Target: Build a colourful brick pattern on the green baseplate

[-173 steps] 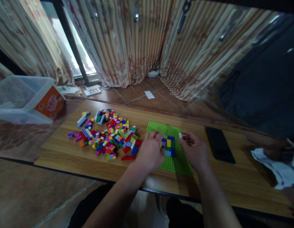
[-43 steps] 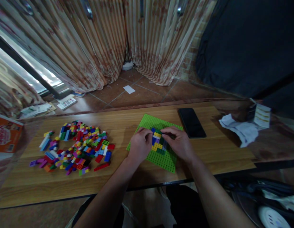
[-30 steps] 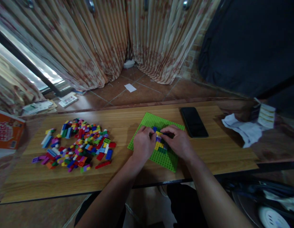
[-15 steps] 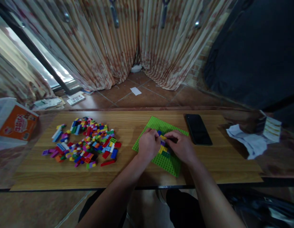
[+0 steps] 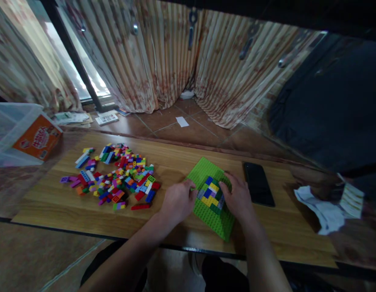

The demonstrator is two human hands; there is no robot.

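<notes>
A bright green studded baseplate [image 5: 210, 221] lies askew on the table. On its middle sits a low patch of toy building bricks [image 5: 210, 194] in yellow, blue, white, dark green and grey. At the plate's left edge is my left hand [image 5: 179, 199], fingers curled together; whatever is between the fingertips is hidden. My right hand [image 5: 238, 194] rests over the plate's right side, its thumb against the right side of the brick patch and its fingers apart. Part of the plate is covered by this hand.
Loose bricks [image 5: 124, 174] are heaped on the left of the wooden table [image 5: 115, 225]. A black phone [image 5: 259, 184] lies right of the plate, crumpled paper [image 5: 321, 211] farther right. A clear plastic box [image 5: 11, 134] with an orange label stands at the far left.
My left hand has drawn back left, off the bricks to the plate's edge. My right hand has shifted right of the brick patch, which now shows more fully. The camera view has turned.
</notes>
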